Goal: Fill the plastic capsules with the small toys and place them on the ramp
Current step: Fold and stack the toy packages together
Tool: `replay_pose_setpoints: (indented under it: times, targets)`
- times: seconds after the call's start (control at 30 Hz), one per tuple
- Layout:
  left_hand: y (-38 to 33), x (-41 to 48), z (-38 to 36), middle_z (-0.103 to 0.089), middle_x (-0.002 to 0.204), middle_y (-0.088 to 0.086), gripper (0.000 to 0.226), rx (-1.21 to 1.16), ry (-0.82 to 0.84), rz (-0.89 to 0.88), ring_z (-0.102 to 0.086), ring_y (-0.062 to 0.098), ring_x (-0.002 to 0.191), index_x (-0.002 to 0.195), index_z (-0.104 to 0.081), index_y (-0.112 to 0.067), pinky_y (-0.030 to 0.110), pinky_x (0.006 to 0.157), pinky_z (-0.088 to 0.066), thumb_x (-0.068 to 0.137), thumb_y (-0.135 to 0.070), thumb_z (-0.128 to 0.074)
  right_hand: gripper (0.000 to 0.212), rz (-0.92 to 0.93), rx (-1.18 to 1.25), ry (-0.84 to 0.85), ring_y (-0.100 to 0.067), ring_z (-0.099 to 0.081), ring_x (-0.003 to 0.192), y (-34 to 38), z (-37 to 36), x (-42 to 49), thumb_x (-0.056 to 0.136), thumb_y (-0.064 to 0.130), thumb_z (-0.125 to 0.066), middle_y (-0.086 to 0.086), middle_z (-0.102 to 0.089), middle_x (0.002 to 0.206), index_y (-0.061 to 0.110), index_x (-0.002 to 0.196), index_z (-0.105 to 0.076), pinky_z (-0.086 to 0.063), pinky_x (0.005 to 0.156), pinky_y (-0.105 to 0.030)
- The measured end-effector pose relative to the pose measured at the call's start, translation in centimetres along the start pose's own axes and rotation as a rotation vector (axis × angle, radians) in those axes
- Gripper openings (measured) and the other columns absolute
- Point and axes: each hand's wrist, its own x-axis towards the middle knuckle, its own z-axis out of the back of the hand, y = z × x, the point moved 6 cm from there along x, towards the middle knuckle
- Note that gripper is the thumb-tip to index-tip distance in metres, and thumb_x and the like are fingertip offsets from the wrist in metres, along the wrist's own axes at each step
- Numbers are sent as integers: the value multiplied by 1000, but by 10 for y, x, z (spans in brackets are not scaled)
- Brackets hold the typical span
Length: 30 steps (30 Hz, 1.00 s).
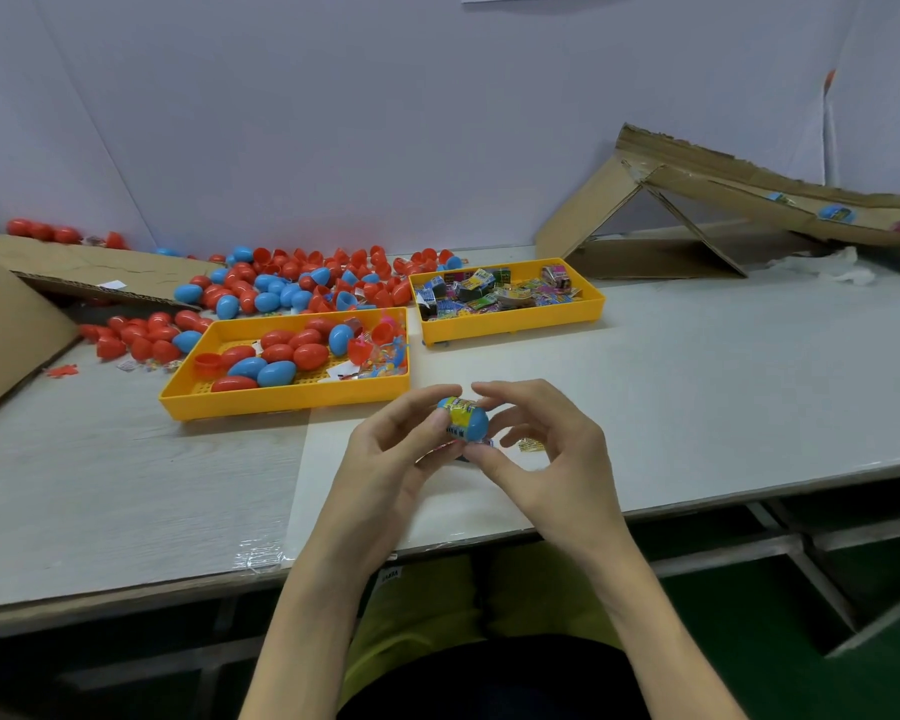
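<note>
Two yellow trays sit on a pale, wood-grained table (697, 407) that is pushed against a plain white wall (385, 122), with a green floor (749, 615) showing under its metal frame. The left tray (281, 402) holds closed red and blue capsules, an open red half and a tangle of small bright toys at its right end. The right tray (510, 324) is filled with printed packets (489, 293). Behind both trays lies a loose heap of capsules (302, 283) (mostly red, some blue, several still in halves), spilling from under a cardboard sheet (74, 267) on the left. On the far right a cardboard ramp (749, 200) slopes down to the right, and a wrapped blue capsule (836, 214) lies on it. Near the front edge of the table, the blue capsule in hand (471, 420), with a yellow printed band around its middle, is held just above the surface. The left hand (385, 459) curls its fingers round the capsule's left side, and the right hand (546, 459) pinches its right end between thumb and arched fingers. A small packet (531, 445) lies on the table just beneath the right hand.
</note>
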Motion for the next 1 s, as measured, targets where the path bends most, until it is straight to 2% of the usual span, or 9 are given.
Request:
replay_pose_setpoints:
  times: [0.2,0.33,0.47,0.57,0.63,0.73,0.8,0.93,1.0]
  targets:
    - [0,-1,1,-68,117,19,33,35,-13,16,-65,32,111,111,-77,-17,44,97,-53,83,-32,-66,14,-74,33,-44,-14,-70,88,-4,4,-2,88,20,-71,13,-73,96,26,100,-75,-57,76,-28]
    - [1,-1,1,-70,115,17,32,76,-42,11,-64,34,114,110,-77,-15,49,100,-49,86,-31,-63,21,-61,-5,-69,-11,-70,82,0,4,-2,86,19,-76,20,-73,91,39,92,-71,-57,74,-28]
    - [0,-2,-2,-72,111,11,31,144,-40,0,-66,30,111,109,-78,-19,38,89,-53,90,-35,-60,23,-42,-50,-85,-10,-70,79,3,3,-3,86,20,-76,21,-72,86,42,89,-68,-56,72,-23]
    - [-1,-3,-5,-73,110,9,34,157,-30,-9,-68,25,107,111,-77,-23,32,85,-56,86,-40,-62,12,-23,-104,-105,-8,-68,77,3,3,-5,88,20,-73,19,-71,83,31,90,-68,-55,70,-19]
    - [-2,-4,-7,-74,110,7,39,204,5,-22,-70,21,107,120,-73,-25,28,87,-57,83,-37,-69,7,-14,-118,-114,-8,-68,76,2,3,-5,91,21,-70,16,-70,83,26,91,-66,-54,70,-19]
    - [-2,-6,-9,-76,108,5,53,289,32,-50,-70,24,106,127,-67,-27,29,94,-56,77,-24,-84,11,18,-121,-100,-7,-68,72,4,1,-5,93,18,-65,19,-66,82,27,92,-60,-52,67,-14]
    - [-4,-7,-9,-76,106,5,52,324,2,-92,-70,25,102,125,-69,-31,31,94,-56,75,-24,-84,14,37,-128,-91,-3,-67,71,5,-1,-5,94,15,-62,20,-64,80,27,92,-56,-48,65,-8]
    - [-8,-10,-12,-76,96,2,43,363,-22,-151,-73,18,93,115,-72,-30,22,82,-56,74,-26,-82,16,61,-161,-71,7,-64,74,5,-5,-6,94,13,-58,25,-57,82,27,95,-51,-43,65,0]
    - [-9,-10,-12,-76,92,0,39,373,-30,-153,-73,14,88,112,-73,-28,19,78,-55,75,-21,-83,16,73,-177,-63,7,-63,76,5,-6,-6,94,12,-57,25,-55,83,27,96,-49,-43,64,0]
